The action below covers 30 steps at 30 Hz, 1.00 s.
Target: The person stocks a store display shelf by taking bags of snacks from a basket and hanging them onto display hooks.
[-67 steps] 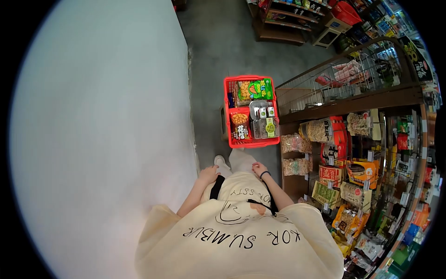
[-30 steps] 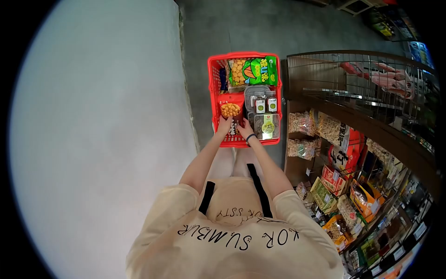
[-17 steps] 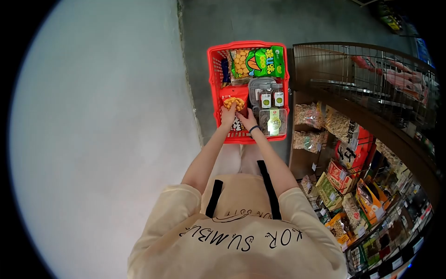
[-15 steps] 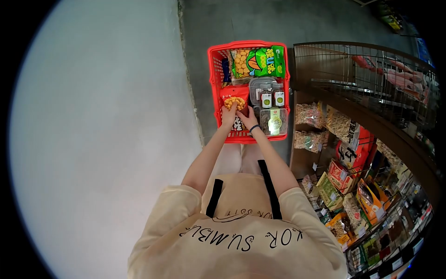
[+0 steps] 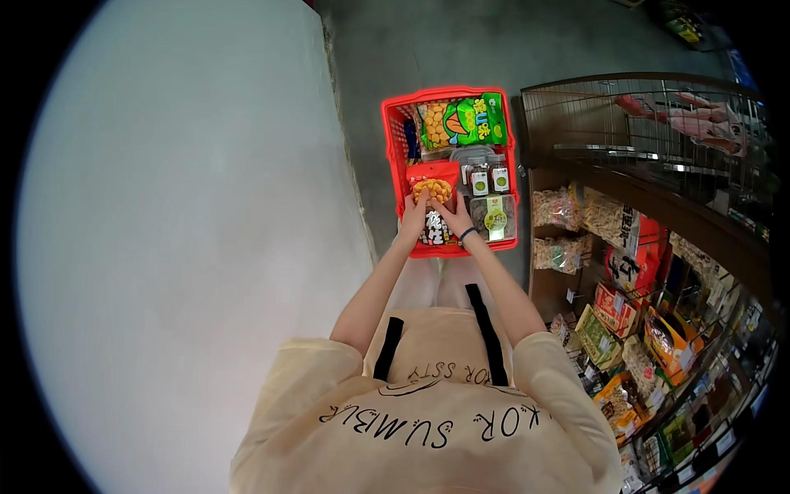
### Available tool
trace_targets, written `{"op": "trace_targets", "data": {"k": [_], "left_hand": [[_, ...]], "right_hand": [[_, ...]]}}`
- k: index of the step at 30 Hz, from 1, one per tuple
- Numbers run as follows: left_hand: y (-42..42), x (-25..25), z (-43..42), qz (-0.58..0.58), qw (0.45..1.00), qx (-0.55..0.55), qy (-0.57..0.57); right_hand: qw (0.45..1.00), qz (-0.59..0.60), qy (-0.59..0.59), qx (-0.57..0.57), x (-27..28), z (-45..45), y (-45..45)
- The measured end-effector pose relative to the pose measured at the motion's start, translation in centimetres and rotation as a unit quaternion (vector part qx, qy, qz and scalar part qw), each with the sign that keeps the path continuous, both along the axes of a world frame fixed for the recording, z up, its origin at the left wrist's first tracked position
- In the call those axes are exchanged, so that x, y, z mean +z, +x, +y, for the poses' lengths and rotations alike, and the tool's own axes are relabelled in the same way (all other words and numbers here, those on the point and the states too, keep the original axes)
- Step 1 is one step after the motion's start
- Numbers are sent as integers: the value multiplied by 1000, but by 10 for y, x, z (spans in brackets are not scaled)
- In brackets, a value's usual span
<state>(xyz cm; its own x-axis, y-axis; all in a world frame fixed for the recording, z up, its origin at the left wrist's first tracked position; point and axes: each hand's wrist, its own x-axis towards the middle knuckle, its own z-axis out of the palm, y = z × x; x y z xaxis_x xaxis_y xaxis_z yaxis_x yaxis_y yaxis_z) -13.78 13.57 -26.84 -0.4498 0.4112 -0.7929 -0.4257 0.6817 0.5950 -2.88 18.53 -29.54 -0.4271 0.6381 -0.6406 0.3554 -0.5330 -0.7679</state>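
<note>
A red bag of peanuts (image 5: 434,171), with a picture of nuts and white lettering, lies in the front left of a red shopping basket (image 5: 448,252). My left hand (image 5: 413,217) grips the bag's left side, thumb over its front. My right hand (image 5: 456,219), with a dark band at the wrist, grips its right side. Beside my right hand sits a clear box with a pale green label (image 5: 496,217). Behind that box stand two small dark jars (image 5: 480,180) with white labels. A green snack bag (image 5: 481,120) lies across the basket's far end.
To the right, a shelf unit (image 5: 559,177) holds many packaged snacks, with wire racks on top and pink packs (image 5: 704,123) in one. A white wall or panel (image 5: 189,230) fills the left side. Grey floor (image 5: 420,41) shows beyond the basket.
The peanut bag's front now shows more fully, white lettering included, with both hands still on it. The whole scene has shifted slightly right and down in view.
</note>
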Motion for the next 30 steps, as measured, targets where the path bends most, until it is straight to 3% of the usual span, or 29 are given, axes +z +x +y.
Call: {"op": "trace_targets", "data": {"k": [5,7,11,13,18,22,24,30], "left_hand": [[-15,67,3,-72,983,99,134],[-22,97,6,-65,982,77,157],[-22,154,4,-36,980,99,170],[-24,170,-4,-87,966,98,222],[-21,199,-24,127,970,11,209],[-26,220,-43,163,952,-50,255],[-26,232,-52,167,946,-71,269],[-29,263,-77,186,925,-136,303]], "right_hand": [[994,105,-12,-38,60,-7,-8],[991,126,-9,-38,84,-11,-10],[991,117,4,-62,125,-24,-13],[993,88,60,-56,137,-31,-14],[986,106,79,-98,181,-53,-16],[973,46,173,-145,194,-71,-22],[967,130,116,-185,227,-75,-24],[947,153,153,-238,264,-96,-30]]}}
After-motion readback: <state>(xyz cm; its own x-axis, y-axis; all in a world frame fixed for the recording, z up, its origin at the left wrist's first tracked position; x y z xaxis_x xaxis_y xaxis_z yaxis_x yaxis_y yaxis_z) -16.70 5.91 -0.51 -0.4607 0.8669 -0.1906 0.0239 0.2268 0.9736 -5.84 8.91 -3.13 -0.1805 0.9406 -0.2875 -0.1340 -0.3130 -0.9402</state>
